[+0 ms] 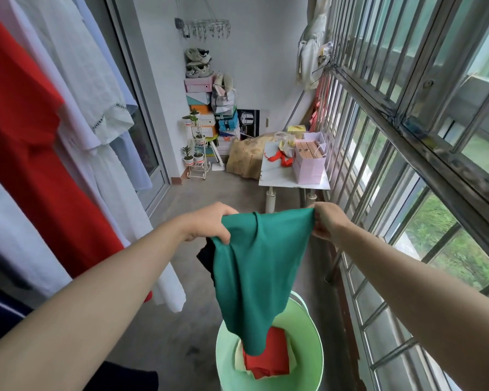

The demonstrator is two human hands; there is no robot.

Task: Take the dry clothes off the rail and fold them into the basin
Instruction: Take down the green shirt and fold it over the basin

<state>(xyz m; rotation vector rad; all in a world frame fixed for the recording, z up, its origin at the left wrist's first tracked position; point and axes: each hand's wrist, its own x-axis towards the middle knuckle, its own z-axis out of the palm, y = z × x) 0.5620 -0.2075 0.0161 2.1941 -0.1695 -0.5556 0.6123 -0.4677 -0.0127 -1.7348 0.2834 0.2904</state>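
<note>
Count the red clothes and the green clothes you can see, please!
Red: 2, the hanging red garment and the folded red garment in the basin.
Green: 1, the green garment that the left hand and the right hand hold.
Total: 3.

Soft daylight came through the barred window [407,165] on the right and lit everything evenly, with weak shadows. The wide lens bent straight lines near the edges; fine detail looked slightly soft.

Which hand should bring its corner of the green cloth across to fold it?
Probably the right hand: it pinches only a corner of the green cloth, while dark fabric hangs by the left hand, which grips the other corner.
</note>
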